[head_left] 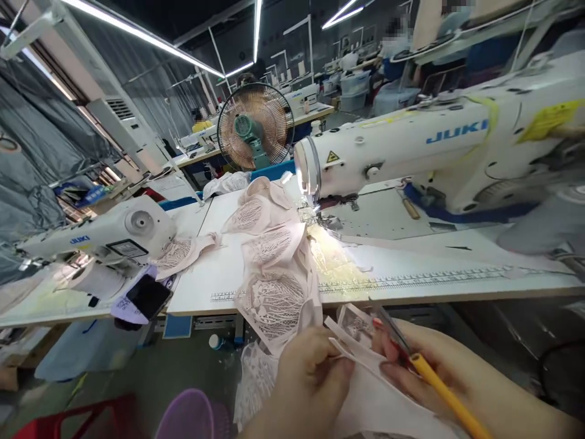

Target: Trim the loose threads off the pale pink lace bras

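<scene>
My left hand (311, 378) is closed in a pinch on the edge of a pale pink bra piece (365, 390), held in front of the table edge. My right hand (425, 360) is curled round a slim tool (393, 326) with a pointed metal end, and a yellow rod (445, 393) slants out below it; I cannot tell whether they are one piece. The right fingertips are also at the bra fabric. Joined to or lying beside this piece, a chain of lace bra cups (274, 302) runs up over the table edge to the sewing machine.
A white sewing machine (388, 143) stands on the table (439, 262) at the right, its lamp lit. Another machine (100, 238) is at the left, near a phone (148, 297). Behind is a fan (256, 125). A purple basket (185, 417) and a red stool-like frame (82, 421) stand below.
</scene>
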The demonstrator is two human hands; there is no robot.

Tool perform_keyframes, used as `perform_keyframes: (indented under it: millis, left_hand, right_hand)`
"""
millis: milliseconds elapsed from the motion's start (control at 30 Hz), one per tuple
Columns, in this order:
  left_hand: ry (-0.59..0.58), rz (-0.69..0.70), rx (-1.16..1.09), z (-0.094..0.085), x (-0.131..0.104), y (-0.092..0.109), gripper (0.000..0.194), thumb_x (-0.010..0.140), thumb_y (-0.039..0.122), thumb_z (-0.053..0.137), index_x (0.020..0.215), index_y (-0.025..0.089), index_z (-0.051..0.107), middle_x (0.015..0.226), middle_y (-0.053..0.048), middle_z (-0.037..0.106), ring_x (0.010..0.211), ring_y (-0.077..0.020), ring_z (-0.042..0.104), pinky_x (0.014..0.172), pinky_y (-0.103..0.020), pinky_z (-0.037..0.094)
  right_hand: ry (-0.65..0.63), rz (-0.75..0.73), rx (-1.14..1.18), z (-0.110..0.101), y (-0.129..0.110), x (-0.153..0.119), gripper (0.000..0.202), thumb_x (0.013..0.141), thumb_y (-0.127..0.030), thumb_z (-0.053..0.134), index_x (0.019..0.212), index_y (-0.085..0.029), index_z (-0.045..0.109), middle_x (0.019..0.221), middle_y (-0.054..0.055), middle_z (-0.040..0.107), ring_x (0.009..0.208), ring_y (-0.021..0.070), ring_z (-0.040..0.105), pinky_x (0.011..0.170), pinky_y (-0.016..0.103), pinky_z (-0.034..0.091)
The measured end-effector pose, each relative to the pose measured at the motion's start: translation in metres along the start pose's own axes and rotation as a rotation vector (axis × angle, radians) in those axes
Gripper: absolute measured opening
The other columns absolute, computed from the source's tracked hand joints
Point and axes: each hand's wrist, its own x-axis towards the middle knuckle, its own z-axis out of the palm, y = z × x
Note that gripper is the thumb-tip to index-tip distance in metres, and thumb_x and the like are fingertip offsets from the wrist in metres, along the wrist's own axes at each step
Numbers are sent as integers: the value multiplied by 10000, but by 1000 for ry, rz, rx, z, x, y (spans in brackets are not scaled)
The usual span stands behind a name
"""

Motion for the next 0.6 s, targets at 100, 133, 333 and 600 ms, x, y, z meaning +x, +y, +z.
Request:
perform_keyframes:
  millis: [100,133,333,600]
  left_hand:
    - [72,-134,-11,5,-3,-14,56,790,182,607,736,179,622,786,-56,672,759,-193,610,722,-300,466]
    - [98,-177,-23,7,-3,-18,55,779,206,619,732,179,612,768,-53,656,740,-190,591,706,-301,456]
    - [197,-293,-55,9,-3,-21,138,759,296,651,718,178,594,711,-38,602,687,-170,524,659,-297,422]
    - [273,-367,-93,9,0,-16,217,706,315,729,673,185,558,677,-3,572,630,-133,502,608,-260,404]
  right_hand:
    - [50,-45,-19,-3,-8,-3,295,806,-437,748,679,-233,576,623,-21,556,517,145,504,444,208,468]
    - [57,-64,-41,-4,-7,-5,285,818,-432,737,681,-235,582,623,-18,563,520,149,513,445,209,470]
    - [12,-136,-47,-7,33,-17,194,847,-455,726,868,-270,673,762,10,676,661,217,640,584,261,554]
    - [182,-65,-84,5,62,-21,271,862,-430,708,702,-268,559,670,-11,566,594,187,559,492,261,491]
